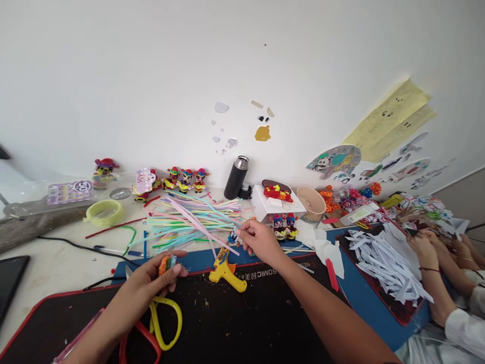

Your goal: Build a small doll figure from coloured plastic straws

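My left hand [161,275] has its fingers wrapped round a small fuzzy piece [166,264] in orange, green and light blue. Scissors [166,323] with yellow and red handles lie below it on the black mat. To the right, my right hand [253,237] pinches at a small blue and white piece [232,236] above the nozzle end of a yellow glue gun [227,273]; whether the piece is in the fingers or behind them is unclear. Pastel pipe cleaners [189,220] are piled behind both hands.
Fuzzy figures [185,181] stand along the wall beside a black flask [236,178]. A yellow tape roll [104,212] is at left. White paper strips [386,263] lie at right, near another person's hands [424,250]. A white box [265,202] stands at centre right.
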Action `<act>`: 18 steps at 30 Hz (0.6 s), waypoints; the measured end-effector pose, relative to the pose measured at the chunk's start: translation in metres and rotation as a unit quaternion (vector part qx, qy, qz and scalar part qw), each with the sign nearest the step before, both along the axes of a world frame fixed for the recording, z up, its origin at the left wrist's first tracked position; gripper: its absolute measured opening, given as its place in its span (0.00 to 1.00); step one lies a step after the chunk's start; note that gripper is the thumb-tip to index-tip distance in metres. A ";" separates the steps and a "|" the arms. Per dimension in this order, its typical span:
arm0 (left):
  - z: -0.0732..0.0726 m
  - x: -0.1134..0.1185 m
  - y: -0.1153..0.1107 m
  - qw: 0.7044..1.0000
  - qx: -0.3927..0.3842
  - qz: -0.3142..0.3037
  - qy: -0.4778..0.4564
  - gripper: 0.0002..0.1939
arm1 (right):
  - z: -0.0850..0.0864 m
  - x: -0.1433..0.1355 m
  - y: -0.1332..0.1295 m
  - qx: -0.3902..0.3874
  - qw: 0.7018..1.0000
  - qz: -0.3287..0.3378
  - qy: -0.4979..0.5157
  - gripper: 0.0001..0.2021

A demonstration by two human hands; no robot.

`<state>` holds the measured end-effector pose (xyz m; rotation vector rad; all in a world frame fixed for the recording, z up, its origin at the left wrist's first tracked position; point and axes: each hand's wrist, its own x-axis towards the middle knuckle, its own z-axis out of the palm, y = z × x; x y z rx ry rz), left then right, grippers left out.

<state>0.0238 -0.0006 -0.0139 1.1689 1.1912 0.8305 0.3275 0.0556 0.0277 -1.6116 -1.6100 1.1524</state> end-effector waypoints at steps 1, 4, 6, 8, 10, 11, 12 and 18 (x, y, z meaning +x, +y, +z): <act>0.002 0.001 -0.001 0.999 -0.016 0.009 -0.033 0.34 | 0.003 -0.008 -0.001 0.004 1.000 0.001 0.027 0.12; 0.007 0.005 -0.004 0.991 -0.052 0.028 -0.116 0.26 | 0.005 -0.037 -0.003 0.013 0.995 0.025 0.091 0.15; 0.009 0.006 -0.005 0.985 -0.073 0.032 -0.153 0.24 | 0.005 -0.055 -0.004 0.018 0.992 0.048 0.113 0.16; 0.011 0.005 -0.006 0.977 -0.089 0.038 -0.191 0.24 | 0.003 -0.072 -0.005 0.023 0.990 0.063 0.125 0.16; 0.012 0.004 -0.006 0.967 -0.097 0.044 -0.232 0.22 | 0.001 -0.084 -0.006 0.025 0.989 0.072 0.129 0.15; 0.012 0.003 -0.006 0.961 -0.102 0.047 -0.251 0.22 | 0.000 -0.089 -0.006 0.025 0.988 0.075 0.130 0.15; 0.012 0.001 -0.006 0.956 -0.107 0.052 -0.269 0.21 | -0.001 -0.093 -0.007 0.024 0.988 0.076 0.131 0.15; 0.009 0.001 -0.004 0.938 -0.123 0.066 -0.319 0.22 | -0.005 -0.100 -0.011 0.015 0.985 0.078 0.152 0.16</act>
